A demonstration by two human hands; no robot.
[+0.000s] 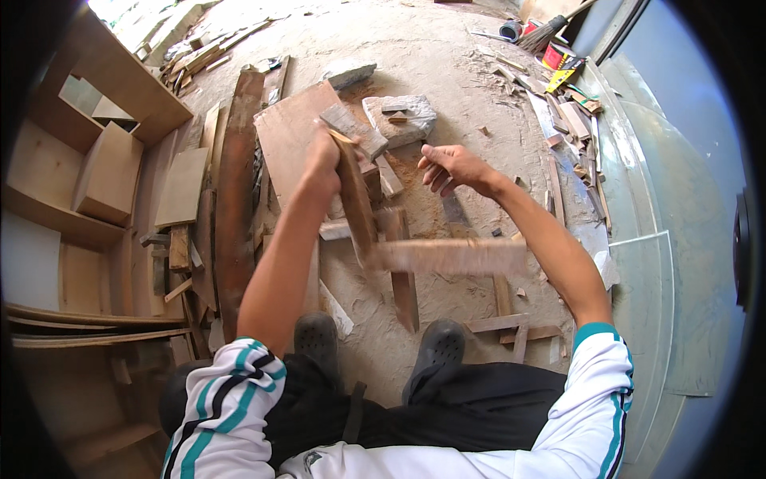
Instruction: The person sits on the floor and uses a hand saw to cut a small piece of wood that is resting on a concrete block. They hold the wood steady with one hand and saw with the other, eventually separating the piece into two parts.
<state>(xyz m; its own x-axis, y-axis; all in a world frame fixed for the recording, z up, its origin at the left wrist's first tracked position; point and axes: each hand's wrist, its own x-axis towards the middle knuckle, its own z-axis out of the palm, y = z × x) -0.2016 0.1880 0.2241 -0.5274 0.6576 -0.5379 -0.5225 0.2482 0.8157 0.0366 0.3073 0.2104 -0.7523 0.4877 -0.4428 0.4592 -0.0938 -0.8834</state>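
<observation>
We look down at our left hand gripping a rough brown L-shaped wooden piece by its upright arm; its blurred lower arm juts right above the sawdust-strewn floor; our right hand hovers empty, fingers loosely spread, above a grey stone block.

dusty sawdust-strewn floor, scattered wood offcuts, flat boards, grey stone blocks, broom at far edge
</observation>
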